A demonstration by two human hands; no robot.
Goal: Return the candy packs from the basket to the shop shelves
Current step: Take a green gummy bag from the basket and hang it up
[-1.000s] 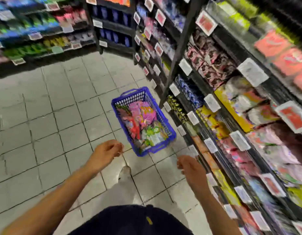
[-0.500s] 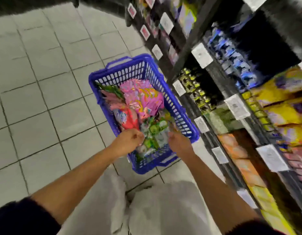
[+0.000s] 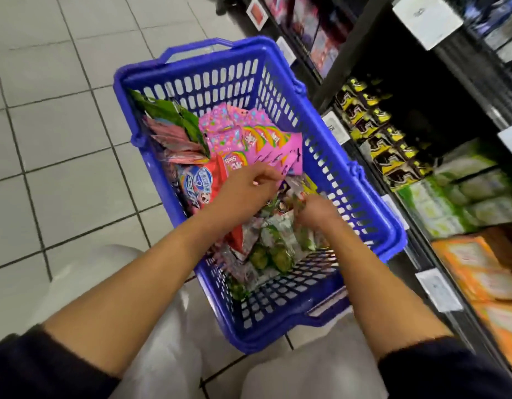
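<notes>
A blue plastic basket (image 3: 329, 145) stands on the tiled floor beside the shop shelves (image 3: 421, 90). It holds pink candy packs (image 3: 249, 133), red packs (image 3: 203, 182), green packs (image 3: 174, 113) and green-and-white packs (image 3: 274, 246). Both my hands are inside the basket. My left hand (image 3: 246, 188) pinches the lower edge of the fanned pink packs. My right hand (image 3: 316, 210) is curled down into the green-and-white packs near the right wall; it is blurred and its grip is unclear.
Shelves on the right carry black-and-yellow packs (image 3: 372, 133), green boxes (image 3: 461, 191) and orange packs (image 3: 485, 277), with white price tags (image 3: 438, 289) on the shelf edges. Grey floor tiles (image 3: 47, 139) lie to the left. My knees in light trousers (image 3: 162, 355) are just before the basket.
I have come down close over the basket. Both hands went from hanging above the floor into the basket, and the left hand moved forward onto the pink packs.
</notes>
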